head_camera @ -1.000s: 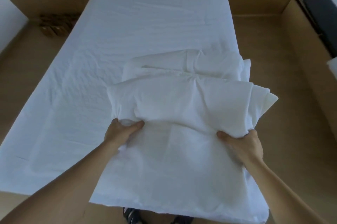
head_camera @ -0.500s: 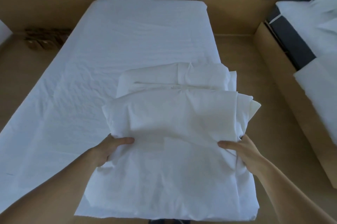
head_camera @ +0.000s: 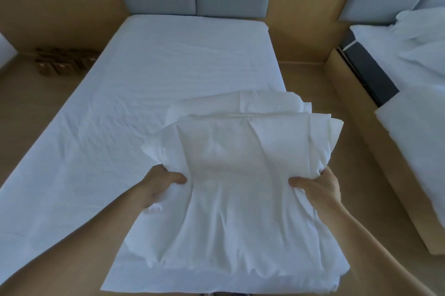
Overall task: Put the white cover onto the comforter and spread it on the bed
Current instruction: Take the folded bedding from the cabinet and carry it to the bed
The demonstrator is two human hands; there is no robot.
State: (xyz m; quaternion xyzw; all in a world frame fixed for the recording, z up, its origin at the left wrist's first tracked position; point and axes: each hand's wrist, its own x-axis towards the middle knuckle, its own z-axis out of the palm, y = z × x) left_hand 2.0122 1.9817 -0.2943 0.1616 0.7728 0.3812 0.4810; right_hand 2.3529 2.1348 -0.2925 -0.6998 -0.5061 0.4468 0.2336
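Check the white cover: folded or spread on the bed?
Folded. The white fabric cover shows stacked layered edges, bunched at the foot of the white-sheeted bed; left hand and right hand grip its sides.

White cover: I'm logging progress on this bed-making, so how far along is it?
Early. Done: the bed wears a flat sheet, and the white cover lies folded at its foot. In hand: the left hand and right hand each grip the top fold, held raised. Left: unfolding it, fitting the comforter inside, which I cannot tell apart here, and spreading it over the bed.
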